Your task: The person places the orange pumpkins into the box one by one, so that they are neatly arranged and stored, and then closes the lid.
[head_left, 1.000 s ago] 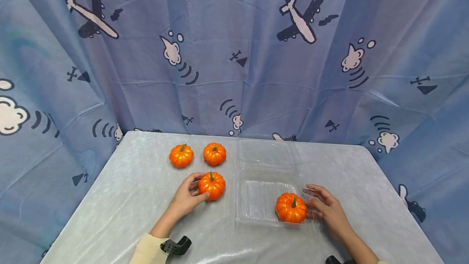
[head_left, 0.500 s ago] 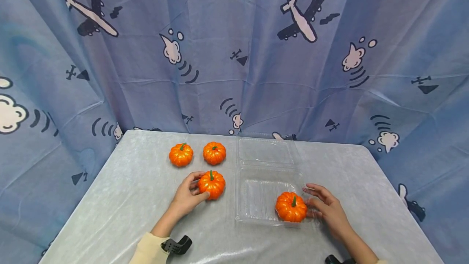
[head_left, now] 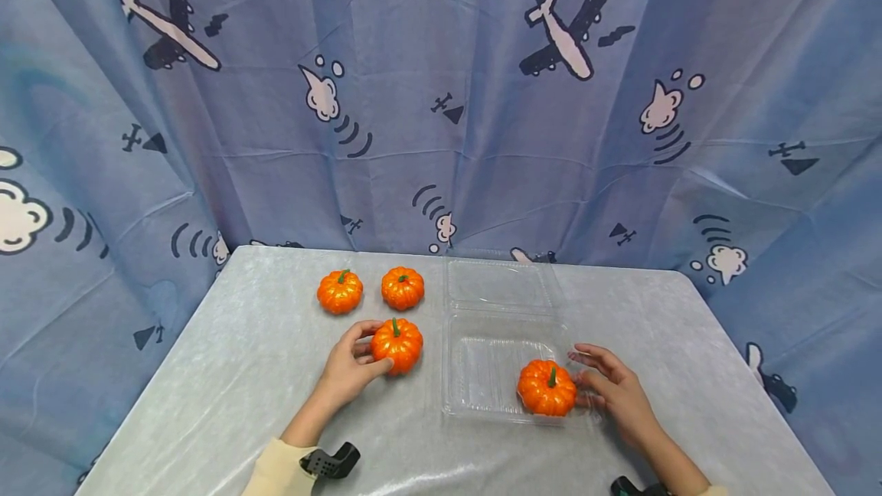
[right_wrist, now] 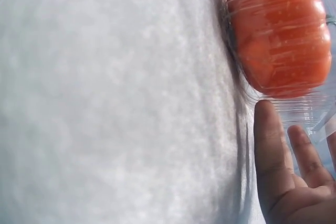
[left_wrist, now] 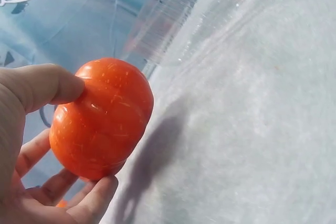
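Observation:
My left hand (head_left: 350, 367) grips a small orange pumpkin (head_left: 397, 346) with a green stem, thumb on the near side and fingers on the far side. In the left wrist view that pumpkin (left_wrist: 105, 119) casts a shadow on the tabletop. To its right a clear plastic clamshell box (head_left: 475, 373) lies with its lid folded back. Another pumpkin (head_left: 547, 388) sits inside, in the front right corner. Beside the box's right wall is my right hand (head_left: 620, 396), fingers loosely extended. The right wrist view has its thumb (right_wrist: 270, 140) right at the clear wall.
Two more pumpkins, one left (head_left: 340, 292) and one right (head_left: 403, 288), rest behind my left hand. The box's lid (head_left: 499, 285) reaches toward the table's back edge. A blue curtain (head_left: 386, 98) printed with airplanes hangs behind the pale covered table (head_left: 227, 373).

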{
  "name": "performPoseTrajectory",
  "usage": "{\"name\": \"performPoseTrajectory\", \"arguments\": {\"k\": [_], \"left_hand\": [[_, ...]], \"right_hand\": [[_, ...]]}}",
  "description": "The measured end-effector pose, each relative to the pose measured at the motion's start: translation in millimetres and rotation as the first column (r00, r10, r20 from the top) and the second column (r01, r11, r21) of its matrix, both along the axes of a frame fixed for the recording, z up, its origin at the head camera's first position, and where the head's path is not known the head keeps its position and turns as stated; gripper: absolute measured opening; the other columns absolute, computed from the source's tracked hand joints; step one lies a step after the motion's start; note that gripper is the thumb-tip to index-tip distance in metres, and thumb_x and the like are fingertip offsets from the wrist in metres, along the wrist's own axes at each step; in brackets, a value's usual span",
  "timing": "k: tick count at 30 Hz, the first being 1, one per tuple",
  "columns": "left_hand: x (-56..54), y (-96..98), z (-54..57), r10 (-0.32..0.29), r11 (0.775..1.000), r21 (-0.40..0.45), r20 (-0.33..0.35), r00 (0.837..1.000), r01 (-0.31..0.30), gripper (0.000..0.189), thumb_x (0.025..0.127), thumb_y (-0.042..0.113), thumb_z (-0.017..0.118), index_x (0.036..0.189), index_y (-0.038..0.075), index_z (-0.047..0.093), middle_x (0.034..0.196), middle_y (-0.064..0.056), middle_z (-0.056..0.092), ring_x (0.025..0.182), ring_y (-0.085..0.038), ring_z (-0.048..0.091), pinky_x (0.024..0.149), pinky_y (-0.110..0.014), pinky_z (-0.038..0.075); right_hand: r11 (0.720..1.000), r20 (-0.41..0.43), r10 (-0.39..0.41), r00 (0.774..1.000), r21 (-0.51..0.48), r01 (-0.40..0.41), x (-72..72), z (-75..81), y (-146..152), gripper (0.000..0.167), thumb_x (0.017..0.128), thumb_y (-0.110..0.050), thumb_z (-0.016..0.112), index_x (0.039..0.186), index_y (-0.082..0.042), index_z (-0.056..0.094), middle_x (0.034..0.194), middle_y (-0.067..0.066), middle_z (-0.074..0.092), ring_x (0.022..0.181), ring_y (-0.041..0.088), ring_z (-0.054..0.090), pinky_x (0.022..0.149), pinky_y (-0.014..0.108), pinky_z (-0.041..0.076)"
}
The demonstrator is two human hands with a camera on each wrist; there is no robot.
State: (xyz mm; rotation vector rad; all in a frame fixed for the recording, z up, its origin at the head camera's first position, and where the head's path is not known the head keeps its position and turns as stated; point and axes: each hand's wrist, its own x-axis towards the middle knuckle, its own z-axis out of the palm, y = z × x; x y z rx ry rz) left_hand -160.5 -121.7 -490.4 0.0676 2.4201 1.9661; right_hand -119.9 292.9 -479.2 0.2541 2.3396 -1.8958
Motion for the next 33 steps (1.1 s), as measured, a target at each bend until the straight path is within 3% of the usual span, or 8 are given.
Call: {"name": "performPoseTrajectory", "arguments": {"k": [12,22,33], "left_hand": [[7.2,5.3,19.6,-0.066,0.997,0.027,-0.075,0.995,0.068,0.056,0.072,0.000,0.079,0.123,0.008,0.057,0.127,-0.014,0.057,0.106,-0.029,0.062,0.086,-0.039,0.055],[12.0,20.8,34.8,-0.120,0.993,-0.006,-0.111,0.987,0.120,0.056,0.072,0.002,0.081,0.122,0.011,0.059,0.124,-0.012,0.058,0.102,-0.027,0.063,0.084,-0.034,0.056],[10.8,40.0,43.5,-0.213,0.977,-0.039,-0.161,0.964,0.210,0.055,0.073,0.008,0.081,0.123,0.010,0.058,0.124,-0.014,0.057,0.102,-0.027,0.062,0.083,-0.028,0.056]], "right_hand": [[1.000,0.003,0.006,1.000,-0.020,-0.006,-0.6,1.8,0,0.044,0.097,-0.016,0.055,0.138,-0.006,0.043,0.113,-0.016,0.060,0.088,0.006,0.064,0.071,0.035,0.060],[1.000,0.000,0.001,1.000,-0.013,-0.001,-0.1,3.1,-1,0.047,0.097,-0.015,0.054,0.140,-0.003,0.040,0.114,-0.016,0.061,0.088,0.007,0.063,0.071,0.034,0.059],[0.999,-0.028,0.036,0.999,-0.034,-0.037,1.7,2.1,1,0.047,0.098,-0.016,0.053,0.140,0.000,0.039,0.111,-0.020,0.062,0.089,0.007,0.065,0.070,0.034,0.059]]}}
